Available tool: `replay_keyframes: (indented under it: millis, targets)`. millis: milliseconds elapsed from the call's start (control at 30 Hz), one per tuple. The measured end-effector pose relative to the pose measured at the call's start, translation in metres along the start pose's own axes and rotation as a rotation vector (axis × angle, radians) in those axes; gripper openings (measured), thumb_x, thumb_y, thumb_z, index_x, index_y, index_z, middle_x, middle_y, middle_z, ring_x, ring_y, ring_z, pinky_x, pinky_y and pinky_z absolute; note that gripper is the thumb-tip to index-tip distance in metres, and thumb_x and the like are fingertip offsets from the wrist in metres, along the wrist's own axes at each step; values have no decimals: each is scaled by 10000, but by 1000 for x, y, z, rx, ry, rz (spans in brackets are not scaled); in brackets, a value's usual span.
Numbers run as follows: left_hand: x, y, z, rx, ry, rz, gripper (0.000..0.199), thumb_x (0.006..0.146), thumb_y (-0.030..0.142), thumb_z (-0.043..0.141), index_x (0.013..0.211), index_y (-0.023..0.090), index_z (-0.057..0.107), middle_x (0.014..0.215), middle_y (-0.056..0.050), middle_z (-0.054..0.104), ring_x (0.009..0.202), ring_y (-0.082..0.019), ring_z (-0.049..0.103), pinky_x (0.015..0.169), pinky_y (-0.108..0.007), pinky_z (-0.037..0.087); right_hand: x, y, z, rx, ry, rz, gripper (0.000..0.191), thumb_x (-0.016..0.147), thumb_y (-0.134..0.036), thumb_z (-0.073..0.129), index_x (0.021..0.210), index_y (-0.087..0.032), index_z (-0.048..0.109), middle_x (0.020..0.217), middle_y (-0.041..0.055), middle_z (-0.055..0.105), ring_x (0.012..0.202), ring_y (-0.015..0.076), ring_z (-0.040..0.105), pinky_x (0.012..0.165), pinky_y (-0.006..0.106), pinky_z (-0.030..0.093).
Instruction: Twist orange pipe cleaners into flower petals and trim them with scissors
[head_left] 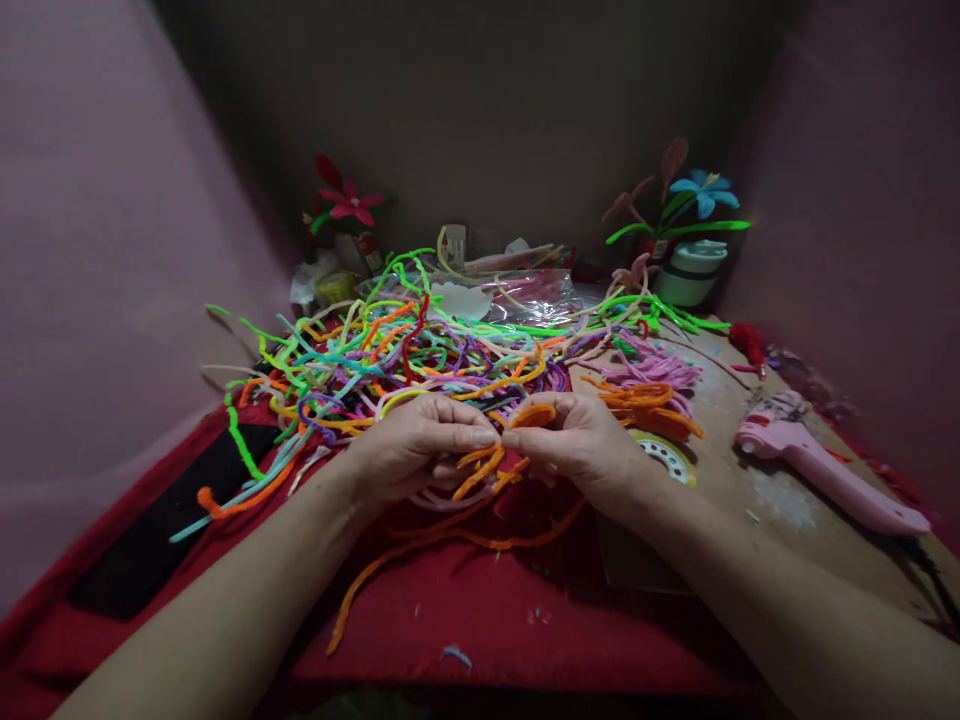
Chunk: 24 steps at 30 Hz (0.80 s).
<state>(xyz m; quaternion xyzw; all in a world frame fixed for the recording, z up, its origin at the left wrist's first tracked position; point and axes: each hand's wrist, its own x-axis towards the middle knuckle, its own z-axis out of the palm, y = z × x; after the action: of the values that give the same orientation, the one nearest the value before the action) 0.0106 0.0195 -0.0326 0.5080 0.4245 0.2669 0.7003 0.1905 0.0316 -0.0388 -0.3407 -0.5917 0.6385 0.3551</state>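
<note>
Heap (420, 360) of fuzzy, bendy stems, many colours, as landmark. Orange piece (480, 465) just on the near side of heap, between left hand (442, 435) and right hand (570, 440). Fingertips of both closed on it, thumbs nearly meeting; right also pinches a plush orange loop. Short prongs splay from the pinch toward the body, slanting left; neither hand clearly nearer. Loose orange strand (487, 543) curves on matte red cloth (450, 640), near side of heap. Right of heap: orange bundle (649, 405), smooth pink glue gun (832, 465), scuffed board (780, 510)
</note>
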Motion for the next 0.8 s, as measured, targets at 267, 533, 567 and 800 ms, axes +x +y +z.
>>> replay_keyframes:
  millis: [267, 533, 567, 800]
  targets:
    - [8, -13, 2, -323, -213, -23, 246, 752, 289, 596, 702, 49, 620, 554, -68, 615, 278, -3, 275, 268, -144, 183, -3, -2, -1, 102, -83, -103, 76, 716, -203, 632, 702, -132, 609, 561, -32, 563, 446, 43, 430, 442, 188, 316]
    - [-1, -3, 7, 94, -77, 4, 242, 811, 346, 491, 685, 140, 490, 501, 50, 404, 364, -31, 254, 346, -162, 197, 0, 3, -1, -114, -22, -204, 61, 735, -167, 554, 699, -144, 597, 616, -22, 574, 550, 78, 497, 535, 205, 381]
    - [-2, -3, 10, 286, 3, 58, 236, 817, 342, 474, 682, 149, 475, 514, 51, 389, 394, -44, 276, 371, -171, 218, 0, 5, -2, -208, 13, -205, 70, 729, -156, 541, 679, -146, 588, 610, -21, 565, 554, 82, 488, 536, 208, 375]
    - [-5, -8, 23, 1357, 355, 351, 111, 801, 236, 439, 797, 148, 507, 721, -35, 545, 611, -141, 446, 559, -268, 337, 4, 16, -2, -444, 107, -168, 113, 737, -206, 523, 639, -155, 551, 576, -29, 513, 527, 82, 431, 492, 206, 322]
